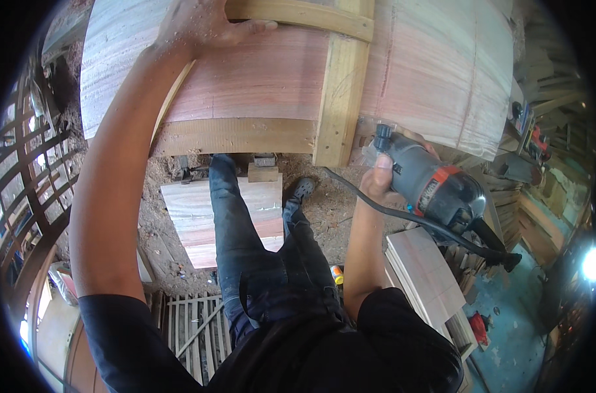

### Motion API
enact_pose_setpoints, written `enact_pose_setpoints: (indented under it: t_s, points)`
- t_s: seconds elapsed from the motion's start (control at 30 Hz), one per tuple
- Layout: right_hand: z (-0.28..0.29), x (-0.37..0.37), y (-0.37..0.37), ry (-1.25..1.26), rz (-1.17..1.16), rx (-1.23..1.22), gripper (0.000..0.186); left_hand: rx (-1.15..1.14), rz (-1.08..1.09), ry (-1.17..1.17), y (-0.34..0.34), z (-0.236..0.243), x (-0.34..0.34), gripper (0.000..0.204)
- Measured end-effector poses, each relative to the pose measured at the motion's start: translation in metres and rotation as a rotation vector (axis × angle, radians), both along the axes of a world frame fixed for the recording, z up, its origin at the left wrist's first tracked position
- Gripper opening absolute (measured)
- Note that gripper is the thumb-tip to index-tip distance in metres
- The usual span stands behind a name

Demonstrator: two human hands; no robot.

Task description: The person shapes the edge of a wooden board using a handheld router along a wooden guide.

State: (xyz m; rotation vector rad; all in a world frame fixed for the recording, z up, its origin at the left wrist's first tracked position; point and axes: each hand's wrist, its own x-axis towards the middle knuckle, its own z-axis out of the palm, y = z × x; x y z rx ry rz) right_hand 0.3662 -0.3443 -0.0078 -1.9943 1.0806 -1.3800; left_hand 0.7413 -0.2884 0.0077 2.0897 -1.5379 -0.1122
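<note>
My right hand (380, 178) is closed around a trim router (429, 180) with a dark grey body, an orange-red band and a black cord. The router is tilted, its clear base at the near edge of a large pinkish wooden panel (265, 78). A wooden jig (342, 92) of pale battens lies on the panel, just left of the router base. My left hand (196, 27) rests at the jig's far left part, thumb stretched out beside the far batten; the top edge of the view cuts off the other fingers.
Below the panel, a smaller board (186, 226) lies by my legs on the dusty ground. Stacked boards (429, 272) stand at the lower right. Bent dark lattice (32, 157) is at far left, and a slatted piece (196, 327) lies near my feet. The router cord hangs across my right forearm.
</note>
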Motion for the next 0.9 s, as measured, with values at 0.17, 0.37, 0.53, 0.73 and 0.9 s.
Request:
enact_pose_setpoints:
  t_s: [0.17, 0.37, 0.53, 0.73, 0.9]
  points:
    - [-0.002, 0.010, -0.008, -0.077, 0.032, -0.071, 0.080, -0.121, -0.022, 0.022, 0.001, -0.006, 0.002, 0.090]
    - [-0.003, 0.012, -0.016, -0.139, 0.120, -0.009, 0.080, -0.126, -0.063, 0.070, 0.003, -0.004, 0.002, 0.082]
    - [-0.009, 0.015, -0.017, -0.238, 0.091, 0.052, 0.082, -0.088, -0.076, 0.112, 0.003, -0.005, 0.004, 0.081]
    - [-0.009, 0.018, -0.024, -0.253, 0.079, 0.025, 0.083, -0.029, -0.007, 0.066, -0.001, -0.010, 0.001, 0.078]
    - [-0.006, 0.022, -0.028, -0.235, 0.069, -0.017, 0.084, -0.038, -0.038, 0.099, 0.002, -0.006, 0.004, 0.076]
